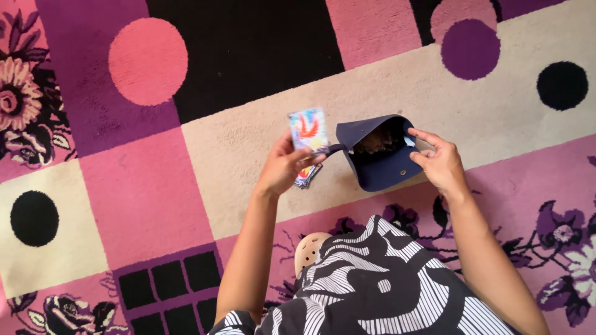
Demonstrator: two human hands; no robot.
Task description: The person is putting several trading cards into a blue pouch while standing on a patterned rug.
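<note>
We hold a small stack of colourful cards (308,139) in our left hand (282,169), fingers curled closed around it, the top card tilted up toward 12 o'clock. Just to its 3 o'clock sits a dark blue pouch (379,158), its mouth gaping and dark contents showing inside. Our right hand (439,162) pinches the pouch's edge at 3 o'clock, thumb and fingers nearly closed on the fabric. Both hover over a patterned carpet (143,186) of pink, purple, black and cream. At 6 o'clock lies our black-and-white striped garment (385,291).
</note>
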